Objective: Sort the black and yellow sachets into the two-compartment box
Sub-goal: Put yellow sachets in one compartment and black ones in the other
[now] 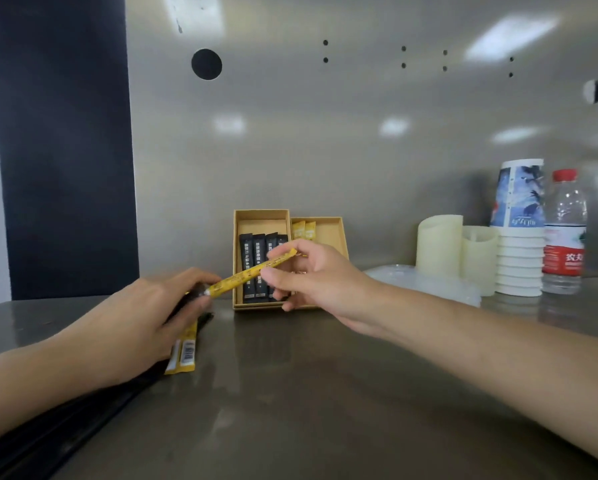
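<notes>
A yellow sachet [252, 271] slants in the air just in front of the box [261, 213]. The right hand [314, 275] pinches its upper end. Its lower end meets the left hand [145, 317], whose curled fingers grip a bundle [186, 351] of sachets resting on the tabletop [308, 393]. In the box, black sachets [247, 251] lie in the left compartment and a yellow pair [304, 230] in the right. Cups [519, 258] and a bottle [564, 237] stand right of the box.
</notes>
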Demonstrator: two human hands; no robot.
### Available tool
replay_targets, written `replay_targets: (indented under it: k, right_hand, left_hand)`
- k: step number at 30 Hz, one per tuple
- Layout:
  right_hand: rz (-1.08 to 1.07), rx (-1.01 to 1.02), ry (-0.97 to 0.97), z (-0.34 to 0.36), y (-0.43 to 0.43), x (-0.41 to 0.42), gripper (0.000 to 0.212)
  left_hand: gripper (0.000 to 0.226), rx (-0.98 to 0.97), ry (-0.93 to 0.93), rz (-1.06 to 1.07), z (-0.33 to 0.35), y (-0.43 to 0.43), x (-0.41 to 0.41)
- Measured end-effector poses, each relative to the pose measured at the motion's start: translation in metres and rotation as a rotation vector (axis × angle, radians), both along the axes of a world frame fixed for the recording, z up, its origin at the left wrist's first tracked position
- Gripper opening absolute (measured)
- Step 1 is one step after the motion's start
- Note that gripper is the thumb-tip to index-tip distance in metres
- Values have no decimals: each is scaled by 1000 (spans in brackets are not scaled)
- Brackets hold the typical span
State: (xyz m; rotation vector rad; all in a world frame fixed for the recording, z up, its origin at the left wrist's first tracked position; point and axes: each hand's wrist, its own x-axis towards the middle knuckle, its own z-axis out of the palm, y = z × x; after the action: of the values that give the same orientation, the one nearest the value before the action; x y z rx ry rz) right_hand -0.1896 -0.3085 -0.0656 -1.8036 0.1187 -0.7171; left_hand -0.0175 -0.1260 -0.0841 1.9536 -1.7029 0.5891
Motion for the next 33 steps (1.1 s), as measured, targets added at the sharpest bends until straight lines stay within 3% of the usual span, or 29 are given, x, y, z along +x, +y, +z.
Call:
replay_targets:
  k: [8,10,13,15,19,21,24,26,29,33]
  right_hand:
    - [-101,6,-80,6,-7,-3,14]
    - [-89,-2,-58,5,-7,-3,10]
    - [-82,-3,-10,1,-4,0,9]
    - [-107,-17,36,-1,-3,2,11]
    - [-206,-82,102,-2,-6,2,11]
    - [-257,-160,136,1,-12,0,12]
    - [-242,-562,304,3,-22,-7,13]
    - [-106,-766,425,3,-27,-14,19]
    - [54,-800,569,7,-31,-19,30]
    - [119,-744,617,7,-35,-17,32]
  left_hand:
    - [15,-138,98,-20,5,-1,-11]
    - [8,-103,147,-40,6,0,-15]
    - [25,40,149,-38,3,0,-17]
    - [23,118,116,-25,0,-1,-15]
    - [17,127,118,22,-2,-1,-9]
    - [19,135,113,34,-1,-1,-10]
    - [27,132,105,42,2,1,-10]
    - [37,103,114,72,4,2,-10]
    - [56,81,119,130,6,3,-9]
    - [50,95,111,168,5,2,-5]
